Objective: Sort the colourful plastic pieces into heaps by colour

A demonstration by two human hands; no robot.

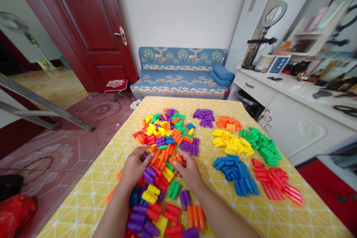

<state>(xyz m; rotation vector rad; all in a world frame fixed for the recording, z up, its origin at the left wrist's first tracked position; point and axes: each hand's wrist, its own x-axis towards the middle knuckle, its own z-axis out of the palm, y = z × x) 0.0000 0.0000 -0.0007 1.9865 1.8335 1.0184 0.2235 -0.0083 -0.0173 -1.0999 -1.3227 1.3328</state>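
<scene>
A mixed pile of colourful plastic building blocks, shaped like joined tubes, spreads over the left half of the table (92, 197). My left hand (135, 167) rests at the pile's left side, thumb and forefinger apart, near a purple block (150, 174); its other fingers are partly hidden. Between the thumb and fingers of my right hand (190, 171) is an orange block (177, 160), held just above the pile. Close below that hand lie a green block (173, 189) and a yellow block (168, 174).
Single-colour heaps lie on the right: purple blocks (205, 117), orange blocks (228, 122), yellow blocks (232, 142), green blocks (263, 145), blue blocks (237, 174) and red blocks (275, 180). A blue sofa (181, 78) stands beyond the table, a white dresser (301, 115) to the right.
</scene>
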